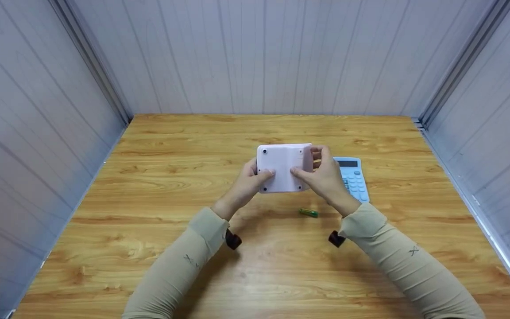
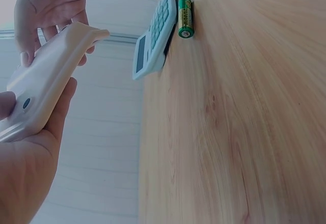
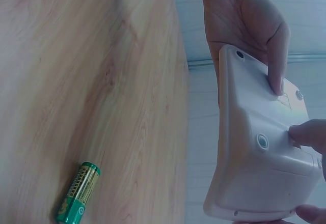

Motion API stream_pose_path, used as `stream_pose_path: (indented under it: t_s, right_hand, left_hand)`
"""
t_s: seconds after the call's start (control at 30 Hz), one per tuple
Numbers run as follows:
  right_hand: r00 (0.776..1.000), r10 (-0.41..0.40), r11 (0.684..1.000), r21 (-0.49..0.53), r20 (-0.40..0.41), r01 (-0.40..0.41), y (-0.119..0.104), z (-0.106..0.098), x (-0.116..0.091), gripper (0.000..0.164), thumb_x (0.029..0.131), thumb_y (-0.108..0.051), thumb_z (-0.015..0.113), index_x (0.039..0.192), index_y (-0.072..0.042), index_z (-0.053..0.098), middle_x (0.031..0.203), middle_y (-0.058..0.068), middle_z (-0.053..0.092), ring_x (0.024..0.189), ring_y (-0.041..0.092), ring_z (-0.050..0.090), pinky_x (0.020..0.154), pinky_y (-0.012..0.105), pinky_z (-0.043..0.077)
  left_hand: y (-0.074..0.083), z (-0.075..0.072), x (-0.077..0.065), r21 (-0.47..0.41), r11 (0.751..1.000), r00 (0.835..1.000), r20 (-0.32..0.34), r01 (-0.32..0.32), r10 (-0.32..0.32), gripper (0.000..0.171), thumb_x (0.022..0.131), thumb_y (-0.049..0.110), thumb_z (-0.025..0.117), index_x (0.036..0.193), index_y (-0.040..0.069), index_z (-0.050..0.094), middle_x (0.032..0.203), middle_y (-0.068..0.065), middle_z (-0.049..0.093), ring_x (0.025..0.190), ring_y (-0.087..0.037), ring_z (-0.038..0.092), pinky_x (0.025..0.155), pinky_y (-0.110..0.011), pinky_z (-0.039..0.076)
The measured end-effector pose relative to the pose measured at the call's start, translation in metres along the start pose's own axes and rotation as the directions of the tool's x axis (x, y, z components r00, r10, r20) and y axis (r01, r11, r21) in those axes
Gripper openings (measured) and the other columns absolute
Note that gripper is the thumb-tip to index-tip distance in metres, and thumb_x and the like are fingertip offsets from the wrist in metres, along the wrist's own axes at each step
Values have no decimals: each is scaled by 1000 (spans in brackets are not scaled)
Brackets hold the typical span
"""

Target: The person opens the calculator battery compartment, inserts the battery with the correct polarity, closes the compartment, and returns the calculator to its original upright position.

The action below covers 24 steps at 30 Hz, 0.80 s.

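Note:
Both hands hold a pale pink calculator (image 1: 282,158) above the table, its back with several round feet turned up. At its left side, the left hand (image 1: 245,184) grips the edge with the thumb on the back and the fingers underneath. The right hand (image 1: 328,177) grips the other side, thumb pressed on the back near the middle and fingers curled behind the edge. In the right wrist view, fine seam lines show on the casing (image 3: 254,173); its front is hidden. Below the hands lies a green and gold battery (image 1: 308,213) on the table.
A light blue calculator (image 1: 356,179) lies face up on the wooden table (image 1: 171,168), partly behind the right hand. Black wrist devices (image 1: 233,241) hang below both cuffs. Pale panel walls (image 1: 246,57) enclose the back and sides.

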State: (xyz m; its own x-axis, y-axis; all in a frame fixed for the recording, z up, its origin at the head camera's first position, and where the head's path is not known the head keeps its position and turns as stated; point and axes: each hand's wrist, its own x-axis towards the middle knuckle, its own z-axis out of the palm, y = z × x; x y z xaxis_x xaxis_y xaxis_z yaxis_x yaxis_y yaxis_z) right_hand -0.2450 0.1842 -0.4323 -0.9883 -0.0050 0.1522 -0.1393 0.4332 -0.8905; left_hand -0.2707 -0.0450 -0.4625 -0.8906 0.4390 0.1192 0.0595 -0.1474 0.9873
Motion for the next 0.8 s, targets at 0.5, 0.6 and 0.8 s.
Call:
stream_pose_path:
  t_s: [0.5,0.6,0.8]
  right_hand:
    - [999,35,999,-10,1,-35,2,-2,1,69,92,-17,85,148,-5,47,133,21,60,115,35,68,90,48,65]
    - [1000,30,999,-13,2,-30,3,-2,1,69,92,-16,84,148,-5,47,134,22,59,115,36,68,90,49,65]
    - [999,32,999,-21,5,-32,4,-2,1,68,92,-17,84,148,-5,47,135,23,59,116,36,67,91,50,65]
  left_hand:
    - [-1,2,-1,27,1000,1000,15,-16,16,47,108,4,56,153,-5,48,138,-30,66,119,-28,71,98,-48,64]
    - [-1,2,-2,36,999,1000,13,-13,13,47,108,5,57,153,-4,49,139,-29,66,120,-29,71,99,-50,64]
    - [-2,2,-1,31,999,999,26,-21,20,46,109,5,57,153,-3,49,141,-29,66,122,-31,70,101,-53,63]
